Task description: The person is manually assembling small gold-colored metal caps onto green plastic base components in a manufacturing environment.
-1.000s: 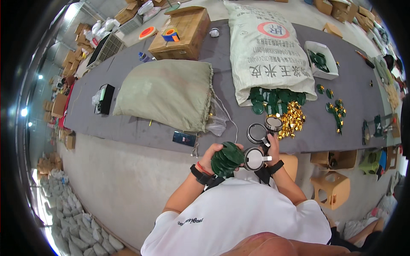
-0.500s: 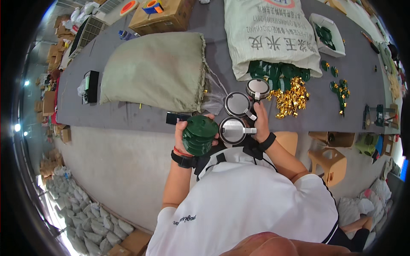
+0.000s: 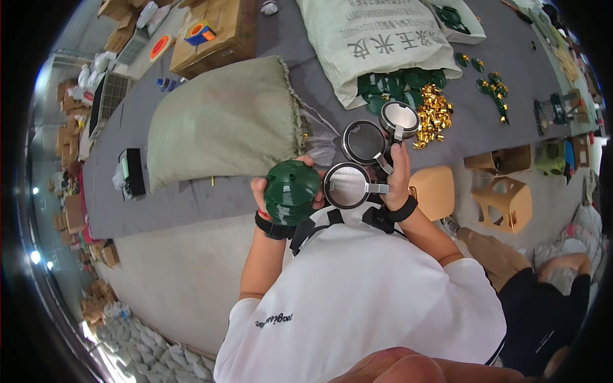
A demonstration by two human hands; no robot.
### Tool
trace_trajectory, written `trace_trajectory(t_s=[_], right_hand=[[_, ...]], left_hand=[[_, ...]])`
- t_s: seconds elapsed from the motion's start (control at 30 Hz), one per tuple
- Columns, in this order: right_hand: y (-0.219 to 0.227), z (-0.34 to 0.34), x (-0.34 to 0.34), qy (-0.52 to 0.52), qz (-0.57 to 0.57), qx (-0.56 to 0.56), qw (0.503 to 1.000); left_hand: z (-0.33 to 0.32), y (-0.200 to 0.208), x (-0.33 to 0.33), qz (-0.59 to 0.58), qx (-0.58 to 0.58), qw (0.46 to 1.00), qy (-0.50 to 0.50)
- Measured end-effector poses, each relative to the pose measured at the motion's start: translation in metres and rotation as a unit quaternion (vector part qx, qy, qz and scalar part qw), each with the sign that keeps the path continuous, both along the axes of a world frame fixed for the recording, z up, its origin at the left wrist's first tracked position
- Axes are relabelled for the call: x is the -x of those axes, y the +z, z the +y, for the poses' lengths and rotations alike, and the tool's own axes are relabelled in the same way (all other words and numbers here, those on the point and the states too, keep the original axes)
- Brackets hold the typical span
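Your left hand grips stacked glossy dark-green plastic-looking discs, likely light, stiff, slippery, best held by rims; your right hand clasps round black-rimmed silver metal pieces.

Bare worktop forms an open lane between the olive sack and the white sack, obstructed at its near end by clear plastic, while metal-rimmed discs and a gold heap stand before the white sack's mouth.

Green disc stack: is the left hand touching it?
Touching: the head view shows the left hand curled around the green disc stack, holding it by its edges.
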State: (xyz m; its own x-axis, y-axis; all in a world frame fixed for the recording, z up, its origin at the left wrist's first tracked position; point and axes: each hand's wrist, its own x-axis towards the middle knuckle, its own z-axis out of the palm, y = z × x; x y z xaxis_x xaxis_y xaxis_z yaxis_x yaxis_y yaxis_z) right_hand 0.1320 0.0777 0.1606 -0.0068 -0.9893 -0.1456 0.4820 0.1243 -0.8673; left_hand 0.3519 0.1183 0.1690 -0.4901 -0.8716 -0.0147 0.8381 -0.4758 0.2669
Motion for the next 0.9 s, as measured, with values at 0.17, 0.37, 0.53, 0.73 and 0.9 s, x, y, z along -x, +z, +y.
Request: trace_trajectory(t_s=[0.17, 0.37, 0.53, 0.73, 0.9], right_hand=[[0.004, 0.012, 0.008, -0.005, -0.009, 0.008, 1.0], [-0.001, 0.023, 0.016, -0.014, -0.073, -0.012, 0.997], [-0.006, 0.022, 0.01, -0.013, -0.135, -0.049, 0.99], [0.001, 0.016, -0.004, 0.001, -0.134, -0.096, 0.986], [0.008, 0.011, -0.012, -0.016, -0.111, -0.163, 0.98]], left_hand=[[-0.005, -0.003, 0.004, 0.039, 0.042, 0.996, -0.066], [-0.009, -0.006, 0.011, 0.059, 0.068, 0.991, -0.103], [-0.005, -0.004, 0.011, 0.081, 0.063, 0.991, -0.088], [0.004, -0.014, 0.0, 0.078, 0.06, 0.994, -0.04], [0.011, -0.005, -0.004, 0.054, 0.061, 0.997, -0.011]])
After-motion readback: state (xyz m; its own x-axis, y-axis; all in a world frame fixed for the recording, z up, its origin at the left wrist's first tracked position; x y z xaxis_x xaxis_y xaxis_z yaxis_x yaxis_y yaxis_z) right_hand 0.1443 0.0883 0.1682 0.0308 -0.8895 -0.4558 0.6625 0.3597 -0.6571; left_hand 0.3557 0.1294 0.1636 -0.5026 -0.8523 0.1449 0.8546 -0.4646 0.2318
